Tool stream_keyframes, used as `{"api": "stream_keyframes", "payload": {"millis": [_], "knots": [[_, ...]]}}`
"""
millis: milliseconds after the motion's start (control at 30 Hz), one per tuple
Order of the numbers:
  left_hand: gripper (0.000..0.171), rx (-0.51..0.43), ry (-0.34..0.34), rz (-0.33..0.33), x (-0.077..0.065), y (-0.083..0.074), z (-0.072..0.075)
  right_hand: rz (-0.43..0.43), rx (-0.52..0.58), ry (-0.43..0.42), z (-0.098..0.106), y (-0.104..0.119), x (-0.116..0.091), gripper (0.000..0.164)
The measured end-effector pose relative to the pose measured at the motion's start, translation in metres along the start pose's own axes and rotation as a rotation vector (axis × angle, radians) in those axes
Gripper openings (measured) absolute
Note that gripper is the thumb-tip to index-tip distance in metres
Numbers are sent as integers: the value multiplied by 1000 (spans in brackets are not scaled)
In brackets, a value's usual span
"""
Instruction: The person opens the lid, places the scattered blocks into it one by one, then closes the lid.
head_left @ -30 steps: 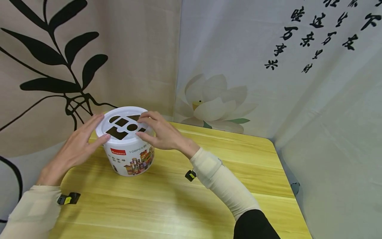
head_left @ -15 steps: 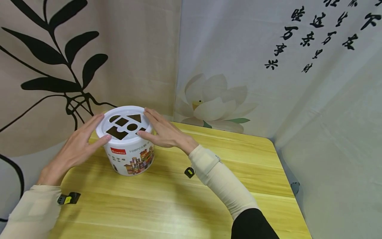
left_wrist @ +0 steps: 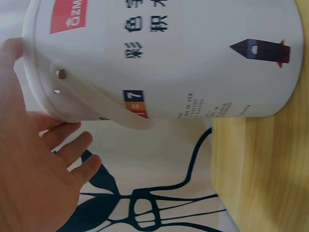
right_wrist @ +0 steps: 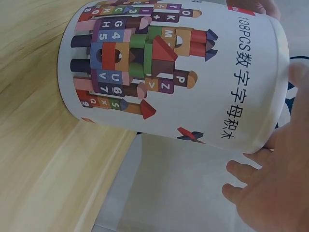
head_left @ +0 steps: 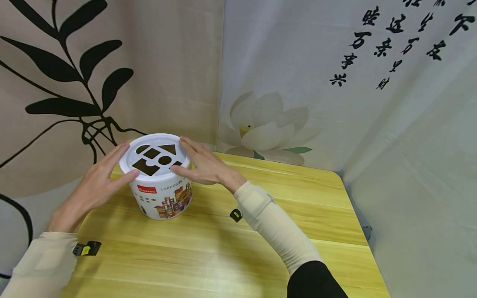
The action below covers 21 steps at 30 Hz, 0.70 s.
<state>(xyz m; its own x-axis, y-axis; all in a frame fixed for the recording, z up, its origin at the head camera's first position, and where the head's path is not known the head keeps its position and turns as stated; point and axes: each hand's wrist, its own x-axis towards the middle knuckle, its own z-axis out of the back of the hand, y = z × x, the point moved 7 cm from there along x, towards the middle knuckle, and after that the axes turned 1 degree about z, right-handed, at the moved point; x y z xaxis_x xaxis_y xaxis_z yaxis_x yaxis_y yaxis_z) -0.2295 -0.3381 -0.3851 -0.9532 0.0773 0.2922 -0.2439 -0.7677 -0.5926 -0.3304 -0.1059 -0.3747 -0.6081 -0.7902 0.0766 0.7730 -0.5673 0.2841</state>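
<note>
A white lidded bucket (head_left: 160, 198) with building-block pictures and "108PCS" printing stands upright on the table. Its white lid (head_left: 162, 174) has several shaped holes. In the head view my left hand (head_left: 95, 182) touches the lid's left rim, fingers fairly straight and thumb at the front edge. On the right rim rests my right hand (head_left: 206, 167), with its thumb on the lid's edge and its fingers extended along the far side. Both wrist views show the outer fingers of the left hand (left_wrist: 38, 159) and right hand (right_wrist: 275, 188) loosely bent, off the bucket's wall.
The wooden table (head_left: 279, 215) extends to the right and front of the bucket. Behind it hang printed curtains (head_left: 283, 62). A folded-down white handle (left_wrist: 96, 99) lies against the bucket's side. A black cable (head_left: 24, 215) runs along the far left.
My right hand has shifted from having bent fingers over the lid's right part to lying outstretched along its right rim. The left hand and the bucket stay in place.
</note>
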Motion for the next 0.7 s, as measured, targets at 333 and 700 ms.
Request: {"api": "stream_keyframes", "payload": {"millis": [333, 700], "knots": [[88, -53, -37, 2, -2, 3, -4, -9, 19, 1, -6, 1, -5, 96], [87, -31, -134, -134, -1, -5, -5, 0, 14, -47, -11, -1, -11, 91]]}}
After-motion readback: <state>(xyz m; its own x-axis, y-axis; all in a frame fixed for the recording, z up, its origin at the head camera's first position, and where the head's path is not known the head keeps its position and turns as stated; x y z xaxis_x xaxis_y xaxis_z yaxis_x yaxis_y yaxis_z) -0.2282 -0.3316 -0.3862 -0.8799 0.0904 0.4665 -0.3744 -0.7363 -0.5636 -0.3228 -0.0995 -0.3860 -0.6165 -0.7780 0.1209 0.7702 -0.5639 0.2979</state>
